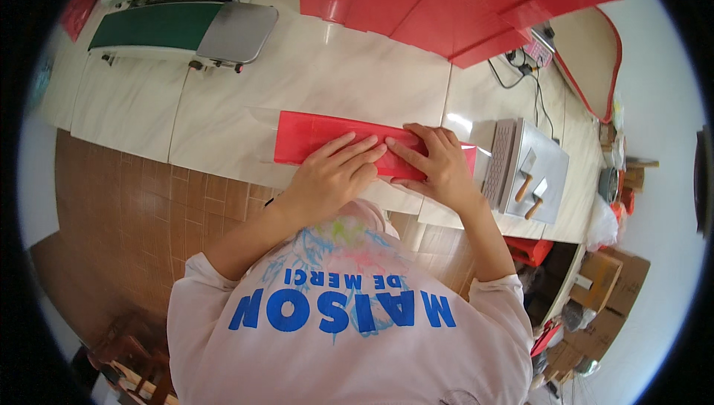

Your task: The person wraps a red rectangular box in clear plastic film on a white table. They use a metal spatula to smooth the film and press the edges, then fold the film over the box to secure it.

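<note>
On the light marbled table lies a long, flat red packet (329, 126), with clear plastic film (262, 117) jutting past its left end. My left hand (340, 170) rests palm down on its near side, fingers stretched across the red surface. Over the right part, my right hand (438, 168) spans the packet, with fingertips at the far edge and the thumb by the near edge. The two index fingers almost meet at the middle. Loose film glints at the right end, beside my right hand.
Upper left stands a machine with a green conveyor belt (159, 25) and metal plate (237, 31). Overlapping red sheets (413, 14) cover the table's far side. To the right, a metal box (549, 168) bears two wooden-handled scrapers (523, 182); cables (538, 92) run behind. Cardboard boxes (602, 299) stand lower right.
</note>
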Demonstrator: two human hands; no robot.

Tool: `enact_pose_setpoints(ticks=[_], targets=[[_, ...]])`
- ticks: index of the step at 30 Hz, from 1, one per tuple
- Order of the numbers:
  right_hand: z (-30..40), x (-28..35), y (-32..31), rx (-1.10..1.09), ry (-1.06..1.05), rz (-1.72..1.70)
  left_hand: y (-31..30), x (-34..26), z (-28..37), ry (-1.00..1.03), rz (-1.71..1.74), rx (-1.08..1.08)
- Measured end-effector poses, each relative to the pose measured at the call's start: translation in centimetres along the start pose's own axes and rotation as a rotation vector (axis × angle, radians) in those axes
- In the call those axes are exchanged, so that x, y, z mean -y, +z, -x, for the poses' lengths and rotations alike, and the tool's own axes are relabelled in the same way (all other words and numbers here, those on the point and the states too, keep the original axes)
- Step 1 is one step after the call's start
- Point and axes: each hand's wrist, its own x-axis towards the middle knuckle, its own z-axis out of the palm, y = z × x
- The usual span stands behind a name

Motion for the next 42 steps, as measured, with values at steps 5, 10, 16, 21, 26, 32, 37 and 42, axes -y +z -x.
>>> enact_pose_setpoints(ticks=[5, 10, 16, 21, 26, 32, 37, 42], targets=[[3.1, -0.3, -1.4, -0.147, 0.220, 0.100, 0.0, 0.0, -0.8, -0.031, 0.051, -0.012], [11.2, -3.0, 1.5, -1.034, 1.060, -0.456, -0.1, -0.7, -1.0, -0.035, 0.092, -0.009], [9.8, -0.7, 4.4, -1.061, 1.253, -1.182, 0.1, 0.0, -1.6, 0.047, 0.105, 0.013], [6.5, 0.0, 5.0, -1.211, 1.201, -1.081, -0.1, 0.1, -1.5, 0.051, 0.125, 0.019], [6.6, -0.1, 5.3, -1.288, 1.144, -0.971, -0.4, -0.3, -1.9, 0.051, 0.122, 0.014], [6.4, 0.1, 4.9, -1.293, 1.132, -1.019, -0.5, 0.0, -1.8, 0.072, 0.103, 0.022], [6.3, 0.4, 4.4, -1.284, 1.137, -1.044, -0.6, 0.1, -1.5, 0.076, 0.091, 0.039], [7.7, -0.8, 5.3, -1.256, 1.122, -1.069, -0.9, 0.2, -0.9, 0.057, 0.093, 0.034]])
